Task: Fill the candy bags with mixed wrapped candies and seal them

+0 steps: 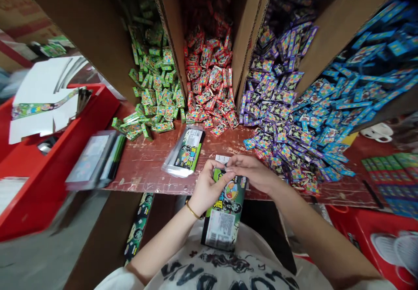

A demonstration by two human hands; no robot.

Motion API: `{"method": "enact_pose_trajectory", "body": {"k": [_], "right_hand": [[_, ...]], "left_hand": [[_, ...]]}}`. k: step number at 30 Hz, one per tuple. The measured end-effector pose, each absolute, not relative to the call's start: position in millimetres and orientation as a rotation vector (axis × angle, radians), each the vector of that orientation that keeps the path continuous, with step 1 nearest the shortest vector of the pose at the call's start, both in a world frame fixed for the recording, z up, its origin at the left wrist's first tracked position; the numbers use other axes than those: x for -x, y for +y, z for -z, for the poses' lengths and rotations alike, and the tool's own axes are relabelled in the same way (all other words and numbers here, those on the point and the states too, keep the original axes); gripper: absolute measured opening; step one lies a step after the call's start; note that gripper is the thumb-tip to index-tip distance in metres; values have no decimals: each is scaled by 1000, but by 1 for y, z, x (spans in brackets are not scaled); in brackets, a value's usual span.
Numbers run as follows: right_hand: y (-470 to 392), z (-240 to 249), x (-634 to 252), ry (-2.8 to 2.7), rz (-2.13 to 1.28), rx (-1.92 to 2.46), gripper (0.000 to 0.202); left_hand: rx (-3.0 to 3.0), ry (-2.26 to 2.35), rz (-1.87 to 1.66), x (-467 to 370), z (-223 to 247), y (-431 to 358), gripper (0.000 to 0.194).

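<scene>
A black and green printed carton [225, 207] with a white label leans upright against my shirt at the front of the table. My left hand [211, 181] grips its upper left side, the thumb lying across the front. At the carton's top end my right hand [253, 172] has its fingers bent and pressed together near the left fingertips; what they pinch is hidden. Just behind my hands a white paper piece [222, 158] shows. To the left, a similar flat carton in a clear sleeve [184, 153] lies on the red table [140, 163].
Cardboard bins hold heaps of green packets [160, 89], red packets [210, 85], purple packets [274, 94] and blue packets [339, 98]. A stack of sleeved cartons [96, 159] stands left, beside a red crate [107, 98] with white card sheets [42, 89]. Coloured packets in rows [392, 177] lie right.
</scene>
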State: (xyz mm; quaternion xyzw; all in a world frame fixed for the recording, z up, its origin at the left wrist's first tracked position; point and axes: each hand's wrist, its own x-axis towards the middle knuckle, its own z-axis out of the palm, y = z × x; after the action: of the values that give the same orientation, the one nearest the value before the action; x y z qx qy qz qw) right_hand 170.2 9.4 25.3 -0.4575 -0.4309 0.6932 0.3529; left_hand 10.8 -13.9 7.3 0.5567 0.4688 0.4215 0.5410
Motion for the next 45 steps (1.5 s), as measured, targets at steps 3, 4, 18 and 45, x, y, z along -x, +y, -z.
{"method": "enact_pose_trajectory", "body": {"k": [3, 4, 18, 45], "right_hand": [[13, -13, -165, -763, -2106, 1053, 22], [14, -9, -165, -710, -2120, 1032, 22], [-69, -38, -195, -1510, -1207, 1397, 25], [-40, 34, -141, -1226, -732, 1236, 11]], "left_hand": [[-1325, 1101, -1010, -10, -11, -9, 29], [-1307, 1117, -1028, -8, -11, -5, 29], [-2098, 1190, -899, 37, -40, 2, 71], [-1199, 950, -1279, -1, 21, -16, 20]]}}
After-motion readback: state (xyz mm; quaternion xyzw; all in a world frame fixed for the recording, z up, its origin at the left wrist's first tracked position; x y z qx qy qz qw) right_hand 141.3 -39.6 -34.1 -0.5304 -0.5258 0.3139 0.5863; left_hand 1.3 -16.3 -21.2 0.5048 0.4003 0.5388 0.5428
